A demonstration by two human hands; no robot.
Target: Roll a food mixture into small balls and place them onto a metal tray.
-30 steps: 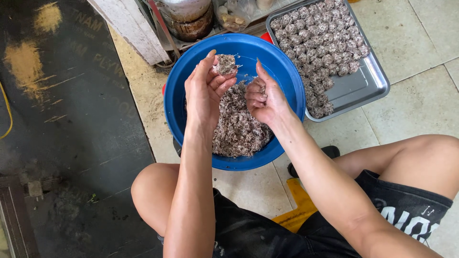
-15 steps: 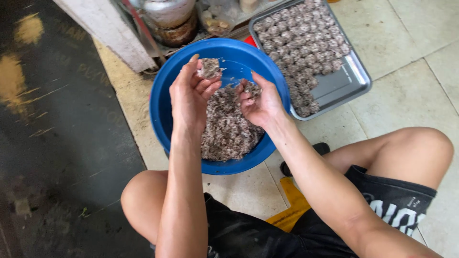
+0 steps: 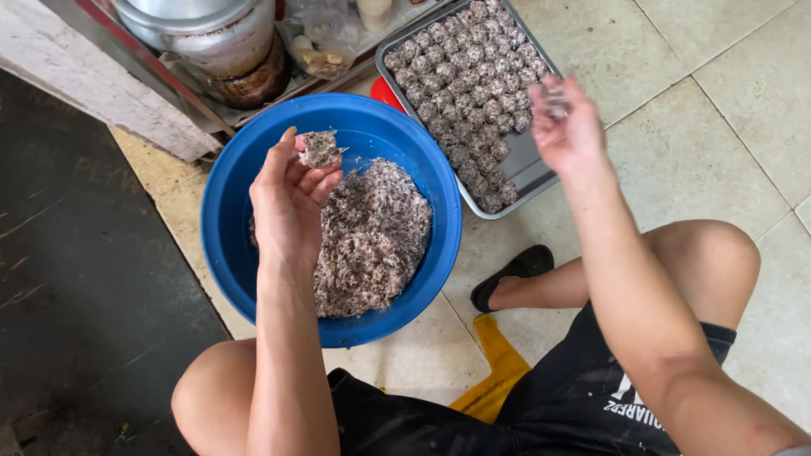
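Right hand, moved from above the blue basin to the tray, pinches 1 ball; left hand cups 1 lump.

Blue basin, tray on floor

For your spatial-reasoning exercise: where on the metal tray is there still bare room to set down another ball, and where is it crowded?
The metal tray is bare only along its near right strip, beside the last balls, under the right hand. The far and left parts are packed in tight rows. The blue basin is mostly filled with mixture.
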